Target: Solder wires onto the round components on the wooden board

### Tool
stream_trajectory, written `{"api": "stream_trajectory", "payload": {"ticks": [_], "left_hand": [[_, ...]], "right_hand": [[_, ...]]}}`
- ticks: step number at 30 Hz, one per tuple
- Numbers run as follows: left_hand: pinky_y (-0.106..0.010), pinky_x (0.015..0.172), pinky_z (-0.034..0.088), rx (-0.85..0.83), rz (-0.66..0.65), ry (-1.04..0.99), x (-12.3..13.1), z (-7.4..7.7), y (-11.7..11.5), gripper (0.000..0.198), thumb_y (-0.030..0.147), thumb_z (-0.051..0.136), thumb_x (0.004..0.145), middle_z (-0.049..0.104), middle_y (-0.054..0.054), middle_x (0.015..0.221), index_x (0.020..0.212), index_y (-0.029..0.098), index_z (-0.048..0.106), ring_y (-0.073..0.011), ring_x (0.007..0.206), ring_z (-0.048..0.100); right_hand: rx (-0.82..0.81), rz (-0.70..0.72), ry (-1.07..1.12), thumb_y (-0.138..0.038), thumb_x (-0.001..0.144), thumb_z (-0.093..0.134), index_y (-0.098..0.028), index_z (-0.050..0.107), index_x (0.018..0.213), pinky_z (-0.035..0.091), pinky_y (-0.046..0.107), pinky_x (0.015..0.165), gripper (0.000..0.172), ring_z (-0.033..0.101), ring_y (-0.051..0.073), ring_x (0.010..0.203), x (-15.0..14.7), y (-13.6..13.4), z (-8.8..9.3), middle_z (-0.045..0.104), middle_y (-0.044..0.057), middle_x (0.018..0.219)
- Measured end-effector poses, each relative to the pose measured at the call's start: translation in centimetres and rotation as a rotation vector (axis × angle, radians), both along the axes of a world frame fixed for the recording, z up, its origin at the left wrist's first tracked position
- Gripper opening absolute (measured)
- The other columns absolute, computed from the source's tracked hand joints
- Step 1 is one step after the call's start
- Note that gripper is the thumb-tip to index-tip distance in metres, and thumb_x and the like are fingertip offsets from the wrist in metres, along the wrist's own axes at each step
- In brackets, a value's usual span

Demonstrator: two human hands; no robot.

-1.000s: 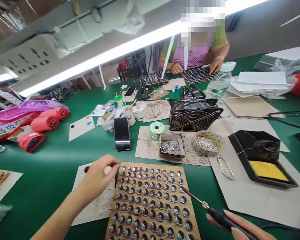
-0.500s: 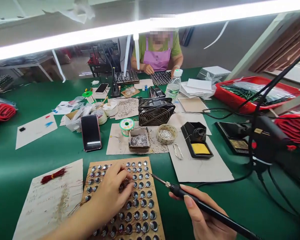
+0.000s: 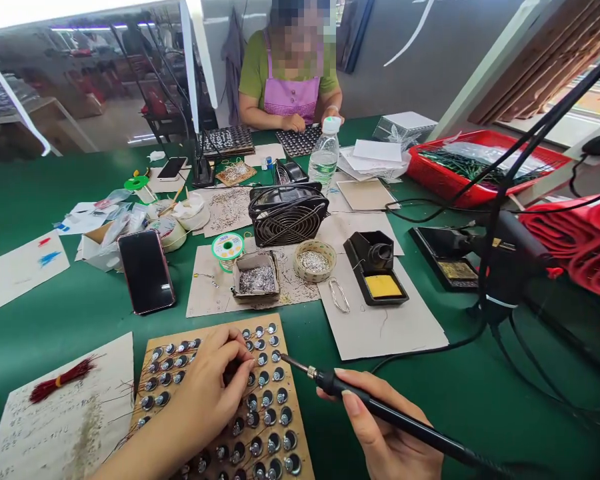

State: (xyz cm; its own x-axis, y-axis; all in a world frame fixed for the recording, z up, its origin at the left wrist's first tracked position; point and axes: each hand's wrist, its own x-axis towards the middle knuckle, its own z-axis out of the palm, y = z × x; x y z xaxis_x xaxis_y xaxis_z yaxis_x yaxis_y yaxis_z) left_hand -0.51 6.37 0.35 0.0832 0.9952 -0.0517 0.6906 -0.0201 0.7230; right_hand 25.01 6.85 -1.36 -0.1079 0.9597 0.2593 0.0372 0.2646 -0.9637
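Progress looks partway to me: thin red wires trail off the left-side parts on the brown board of small round metal parts (image 3: 215, 331), while the right columns look bare. Left hand (image 3: 215, 390) has its fingertips pressed together down on the board, and I can't see what they pinch. Right hand (image 3: 387, 437) is wrapped around the black pen-shaped soldering iron (image 3: 380, 411), tip just beside those fingers, with a bundle of spare red wires (image 3: 60, 381) nearby.

The green tabletop (image 3: 80, 307) is carrying a wooden board (image 3: 220, 329) at its near edge, with a written paper sheet (image 3: 55, 427) lying just left of it. Beyond, a dark phone (image 3: 146, 271) is lying flat, a fan (image 3: 286, 215) is standing mid-table, and a red tray (image 3: 445, 190) is sitting far right.
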Motion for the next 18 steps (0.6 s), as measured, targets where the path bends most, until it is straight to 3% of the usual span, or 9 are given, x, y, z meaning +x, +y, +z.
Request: {"api": "stream_trajectory", "payload": {"ticks": [18], "left_hand": [[-0.037, 0.081, 0.046, -0.13, -0.015, 0.01, -0.1, 1.1, 1.3, 0.022, 0.029, 0.047, 0.092, 0.057, -0.004, 0.095, 0.075, 0.021, 0.058, -0.021, 0.089, 0.058]], "right_hand": [[-0.028, 0.083, -0.028, -0.011, 0.092, 0.066, -0.033, 0.073, 0.119, 0.07, 0.03, 0.072, 0.036, 0.081, 0.022, 0.08, -1.1, -0.2, -0.7, 0.08, 0.002, 0.101]]}}
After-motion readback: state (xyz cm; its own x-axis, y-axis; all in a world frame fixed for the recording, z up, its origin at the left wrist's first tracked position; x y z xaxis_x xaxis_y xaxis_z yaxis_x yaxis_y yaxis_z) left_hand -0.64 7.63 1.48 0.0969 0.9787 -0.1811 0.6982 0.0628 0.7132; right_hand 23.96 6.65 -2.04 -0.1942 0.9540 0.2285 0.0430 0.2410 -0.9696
